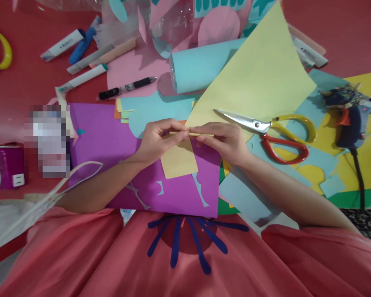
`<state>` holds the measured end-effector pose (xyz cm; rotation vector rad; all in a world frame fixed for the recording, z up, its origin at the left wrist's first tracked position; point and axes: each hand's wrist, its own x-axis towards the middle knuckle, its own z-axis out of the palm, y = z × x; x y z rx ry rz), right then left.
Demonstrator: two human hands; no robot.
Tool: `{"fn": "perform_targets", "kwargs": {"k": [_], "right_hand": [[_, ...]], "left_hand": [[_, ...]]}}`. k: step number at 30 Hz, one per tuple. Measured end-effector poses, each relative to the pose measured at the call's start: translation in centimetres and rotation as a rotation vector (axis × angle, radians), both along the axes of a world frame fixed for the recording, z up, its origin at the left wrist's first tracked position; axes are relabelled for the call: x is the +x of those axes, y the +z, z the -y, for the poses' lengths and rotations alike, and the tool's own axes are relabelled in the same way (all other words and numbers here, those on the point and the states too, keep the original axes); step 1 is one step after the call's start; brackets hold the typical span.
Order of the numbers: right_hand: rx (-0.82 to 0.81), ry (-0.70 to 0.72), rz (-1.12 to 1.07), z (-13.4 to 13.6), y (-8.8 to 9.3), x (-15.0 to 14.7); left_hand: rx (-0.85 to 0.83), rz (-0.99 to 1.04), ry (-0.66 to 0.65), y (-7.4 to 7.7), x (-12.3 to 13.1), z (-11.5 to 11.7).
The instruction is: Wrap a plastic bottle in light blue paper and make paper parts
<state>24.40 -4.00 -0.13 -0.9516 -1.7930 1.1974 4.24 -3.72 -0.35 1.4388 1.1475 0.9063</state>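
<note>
Between fingertips and thumbs, my left hand (162, 140) and my right hand (224, 140) pinch a narrow yellow paper strip (190, 133), seen nearly edge-on. Just below it is a pale yellow paper piece (179, 161) over the purple sheet (111, 140); whether it joins the strip I cannot tell. Scissors (256, 125) with one yellow and one red handle lie partly open to the right of my right hand. A large pale yellow sheet (253, 74) slants behind the hands, partly over a bottle wrapped in light blue paper (204, 68).
A black pen (128, 87) and several markers (83, 78) lie at upper left. A glue gun (354, 123) with its cord rests on the right over coloured paper. At left are a blurred-out rectangular object (51, 140) and a purple box (8, 165). Light blue scraps (200, 192) dot the purple sheet.
</note>
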Motion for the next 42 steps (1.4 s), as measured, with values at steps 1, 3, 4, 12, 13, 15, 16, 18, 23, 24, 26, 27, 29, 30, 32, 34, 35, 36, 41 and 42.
{"fn": "perform_targets", "kwargs": {"k": [1, 3, 4, 12, 13, 15, 16, 18, 23, 24, 26, 27, 29, 30, 32, 34, 35, 36, 41, 42], "right_hand": [[-0.002, 0.007, 0.004, 0.0, 0.0, 0.0], [-0.004, 0.014, 0.012, 0.0, 0.0, 0.0], [-0.001, 0.014, 0.014, 0.0, 0.0, 0.0], [-0.057, -0.122, -0.038, 0.1, -0.1, 0.0], [-0.08, -0.142, -0.039, 0.1, -0.1, -0.1], [-0.107, -0.172, -0.039, 0.0, -0.1, -0.1], [-0.111, -0.183, -0.042, 0.0, -0.1, -0.2], [-0.105, -0.2, -0.062, 0.0, -0.2, -0.3], [-0.101, -0.259, -0.175, -0.2, -0.6, -0.5], [-0.1, -0.277, -0.187, -0.3, -0.7, -0.5], [-0.096, -0.315, -0.205, -0.4, -0.9, -0.6], [-0.092, -0.335, -0.209, -0.4, -1.1, -0.6], [-0.082, -0.367, -0.201, -0.5, -1.5, -0.6], [-0.075, -0.378, -0.187, -0.5, -1.7, -0.5], [-0.06, -0.387, -0.132, -0.5, -2.0, -0.4], [-0.017, -0.371, -0.061, -0.4, -2.0, -0.3], [0.025, -0.356, -0.021, -0.4, -1.9, -0.2], [0.082, -0.341, 0.021, -0.3, -1.7, -0.2], [0.38, -0.246, 0.177, 0.1, -0.7, -0.1], [0.415, -0.2, 0.195, 0.2, -0.7, -0.2]], "left_hand": [[-0.019, 0.005, -0.006, 0.1, 0.0, 0.0], [-0.043, 0.014, -0.028, 0.1, 0.0, 0.1], [-0.046, 0.012, -0.035, 0.1, 0.0, 0.1], [0.093, 0.027, 0.102, 0.1, 0.0, -0.2], [0.123, 0.022, 0.126, 0.1, 0.0, -0.3], [0.191, 0.009, 0.178, 0.2, -0.1, -0.6], [0.223, 0.001, 0.201, 0.1, -0.2, -0.7], [0.275, -0.016, 0.235, 0.0, -0.6, -1.2], [0.45, -0.164, 0.192, -0.2, -1.6, -2.0], [0.516, -0.287, 0.136, -0.1, -1.8, -2.1], [0.61, -0.6, -0.012, 0.2, -1.9, -1.9], [0.613, -0.742, -0.085, 0.4, -1.8, -1.7], [0.571, -0.93, -0.192, 0.7, -1.6, -1.3], [0.541, -0.981, -0.225, 0.8, -1.5, -1.1], [0.505, -1.026, -0.256, 1.0, -1.3, -0.8], [0.478, -1.033, -0.266, 0.9, -1.3, -0.6], [0.474, -1.027, -0.272, 0.9, -1.3, -0.6], [0.48, -1.017, -0.278, 0.8, -1.4, -0.7], [0.636, -0.817, -0.336, 0.2, -1.5, -0.9], [0.663, -0.752, -0.353, 0.1, -1.5, -0.9]]}}
